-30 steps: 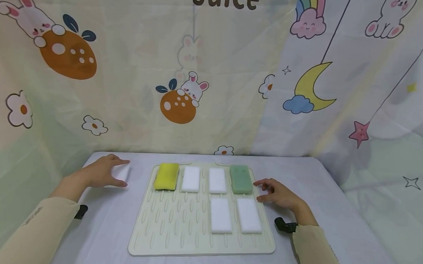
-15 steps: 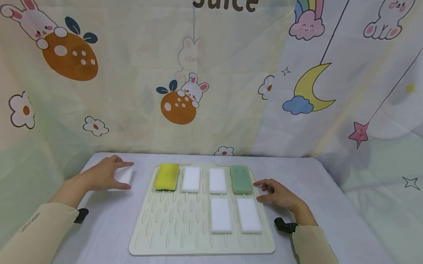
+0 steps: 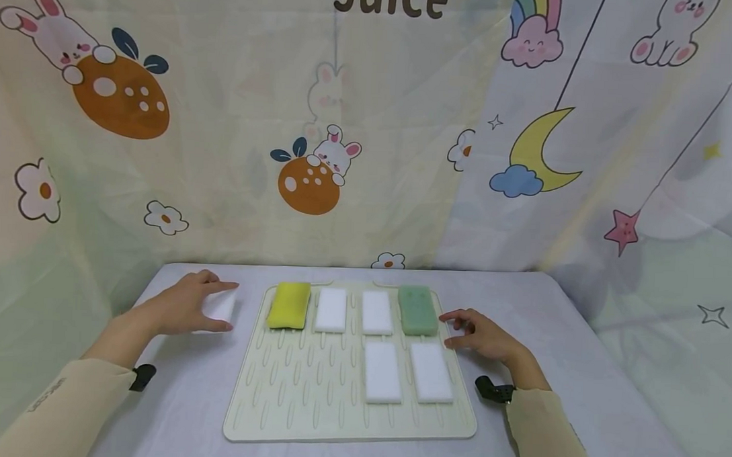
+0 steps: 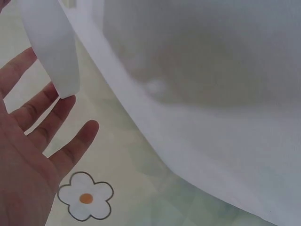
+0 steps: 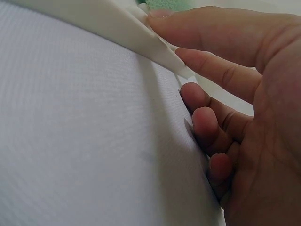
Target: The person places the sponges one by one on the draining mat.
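My left hand point(image 3: 180, 307) is raised at the left of the table, pinching a white sponge block point(image 3: 221, 305) by its edges between thumb and fingers. In the left wrist view the white block point(image 4: 52, 52) tilts against the fingertips, the little finger free of it. My right hand point(image 3: 486, 339) rests at the right edge of a cream ridged drying mat point(image 3: 293, 397), thumb and forefinger spread apart. Beside those fingertips lies a green sponge point(image 3: 417, 311) on the mat. In the right wrist view the fingers point(image 5: 205, 125) stay loosely bent by the mat's rim.
Along the mat's back row lie a yellow sponge point(image 3: 288, 306), a white block point(image 3: 331, 311), another white block point(image 3: 376, 313) and the green sponge. In front are two further white blocks, one left point(image 3: 382, 373) and one right point(image 3: 431, 373). A printed curtain point(image 3: 223, 149) hangs behind the table.
My left hand has moved a little to the right, toward the mat, carrying the white sponge block. The right hand and the sponges on the mat have stayed in place.
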Available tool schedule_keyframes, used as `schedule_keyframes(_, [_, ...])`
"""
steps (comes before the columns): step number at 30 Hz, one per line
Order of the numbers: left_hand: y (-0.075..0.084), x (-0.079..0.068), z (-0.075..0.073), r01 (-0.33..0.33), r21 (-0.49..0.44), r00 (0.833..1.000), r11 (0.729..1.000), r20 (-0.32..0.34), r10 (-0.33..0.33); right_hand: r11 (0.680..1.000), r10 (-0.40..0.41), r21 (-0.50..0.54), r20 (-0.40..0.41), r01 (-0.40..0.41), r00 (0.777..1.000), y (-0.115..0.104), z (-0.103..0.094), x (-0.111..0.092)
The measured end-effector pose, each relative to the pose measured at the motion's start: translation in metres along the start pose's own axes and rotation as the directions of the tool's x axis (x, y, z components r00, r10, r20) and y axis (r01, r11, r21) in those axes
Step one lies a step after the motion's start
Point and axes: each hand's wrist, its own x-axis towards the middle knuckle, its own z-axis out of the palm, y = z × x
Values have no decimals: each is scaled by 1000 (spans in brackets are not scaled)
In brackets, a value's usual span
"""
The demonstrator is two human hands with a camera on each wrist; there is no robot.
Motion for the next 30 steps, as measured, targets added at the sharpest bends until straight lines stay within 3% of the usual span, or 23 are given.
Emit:
schedule_keyframes(19, [41, -4, 0, -4, 35, 1000, 999, -19, 5, 1000, 10, 20, 7, -10, 1000, -1, 0, 1])
schedule_keyframes(30, [68, -7, 0, -44, 53, 999, 998, -29, 45, 1000, 17, -9, -3, -17, 1000, -2, -1, -1])
